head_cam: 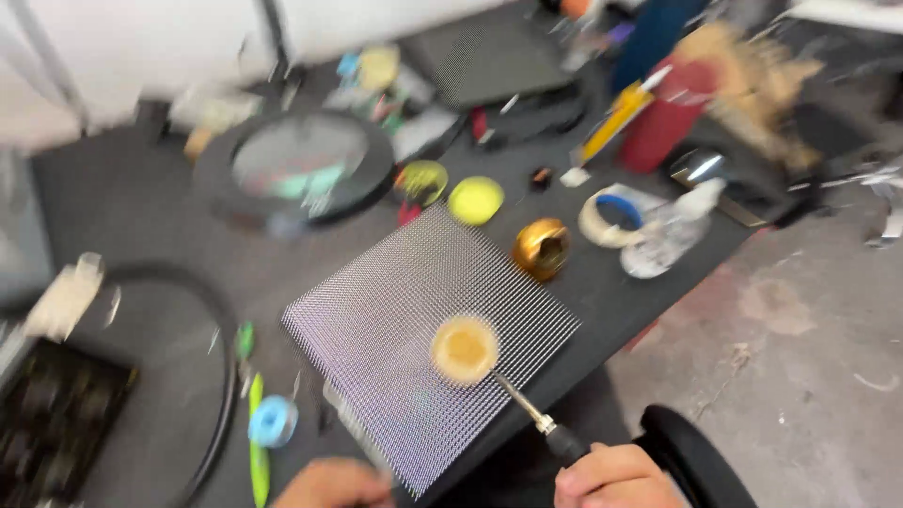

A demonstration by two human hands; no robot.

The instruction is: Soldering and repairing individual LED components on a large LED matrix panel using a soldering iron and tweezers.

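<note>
My right hand (611, 475) grips the black handle of a thin metal rod tool (527, 409). The tool ends in a round tan disc (464, 349) that rests on a square metal mesh panel (376, 320) lying on the dark table. My left hand (334, 485) is at the near edge of the mesh, fingers curled against its near corner; the blur hides whether it grips it. A shiny gold ring-shaped piece (543, 247) lies just past the mesh's far right corner.
A round mirror (299, 162) in a black frame, a yellow disc (475, 199), tape rolls (611, 216), a red cylinder (663, 118) and a clear plastic bottle (670, 235) crowd the far table. A blue tape roll (273, 420) lies left. A black chair (696, 456) stands at the lower right.
</note>
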